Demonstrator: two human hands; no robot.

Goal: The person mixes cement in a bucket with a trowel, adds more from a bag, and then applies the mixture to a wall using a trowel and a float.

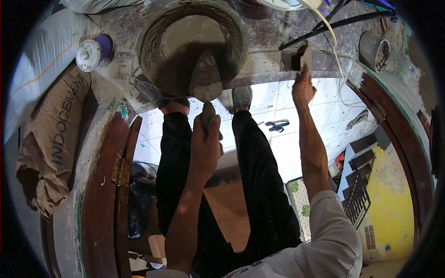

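My left hand (pixel 207 143) is closed round the handle of a trowel (pixel 207 76). Its pointed blade, coated with grey mortar, reaches over the near rim of a round tub (pixel 241 51). Wet grey mortar (pixel 193 36) fills the bottom of that tub, partly in the blade's shadow. To the right, my right hand (pixel 303 90) is stretched forward and closed on a small flat tool (pixel 305 58), seen edge-on with a pale face and a dark side. That tool is over the edge of the dirty floor, apart from the tub.
On the left lie a brown cement bag (pixel 58 139) and a white sack (pixel 51 55), with a small paint can (pixel 89 54) nearby. A grey bucket (pixel 374 52) lies tipped at right. Dark door frames (pixel 99 199) flank both sides. A sandal (pixel 278 125) lies on white tiles.
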